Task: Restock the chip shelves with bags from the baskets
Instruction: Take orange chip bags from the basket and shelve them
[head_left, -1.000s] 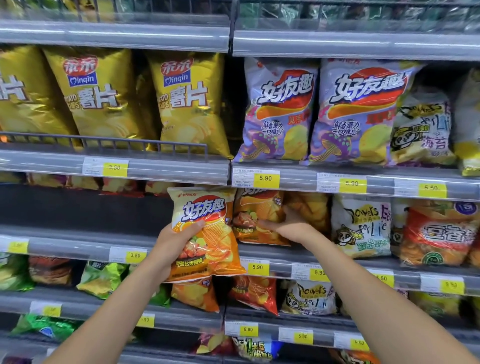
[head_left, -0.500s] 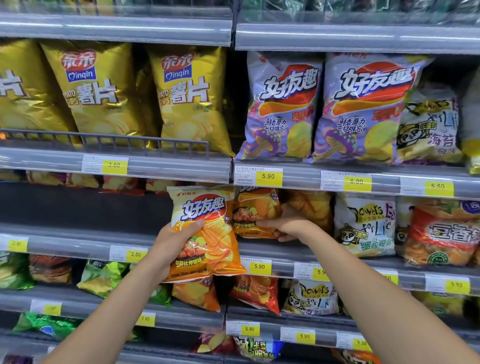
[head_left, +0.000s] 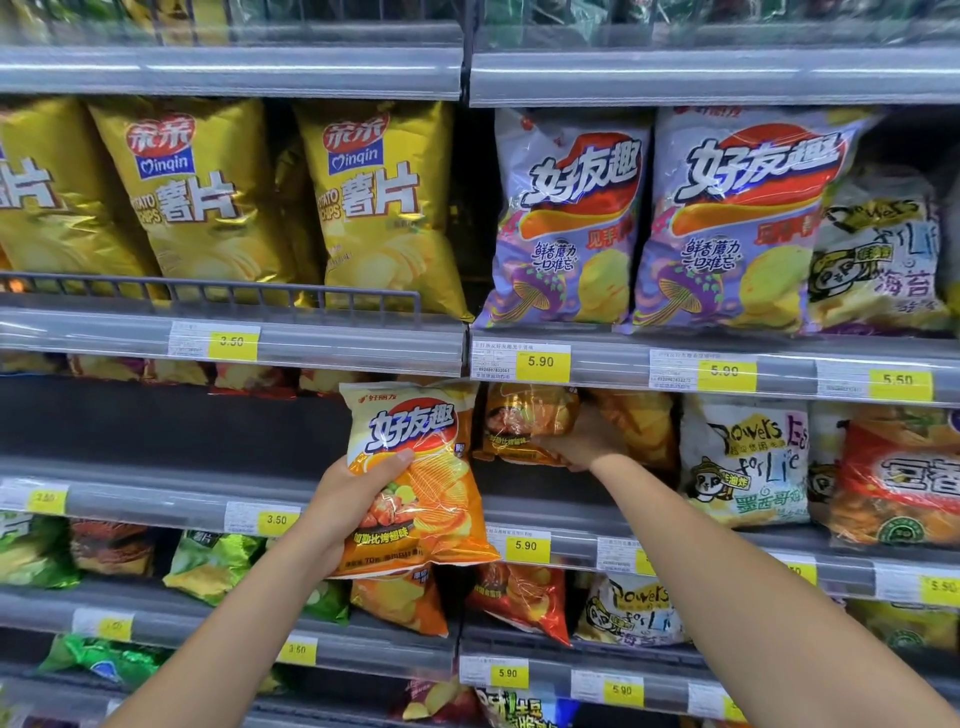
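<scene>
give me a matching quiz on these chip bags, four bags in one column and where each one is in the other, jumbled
1 gold Qinqin bag
2 purple mushroom bag
3 orange ridged-chip bag
4 dark orange bag

A held in the left hand, off the shelves
B on the upper right shelf
C gripped by the right hand at the middle shelf
D on the upper left shelf

Pairs: 1-D, 2-B, 3-A, 4-C

Entry: one person, shown by two arms only.
- Left hand (head_left: 353, 506): bare and slender. The thumb (head_left: 400, 460) has a short, plain, trimmed nail.
- Left forearm (head_left: 234, 623): bare from the wrist to the lower frame edge, with a smooth outline.
- Right hand (head_left: 582, 444): bare, its back showing, the fingers mostly hidden.
- Right forearm (head_left: 753, 587): bare from the wrist to the lower right corner, looming broader nearer the camera.
</scene>
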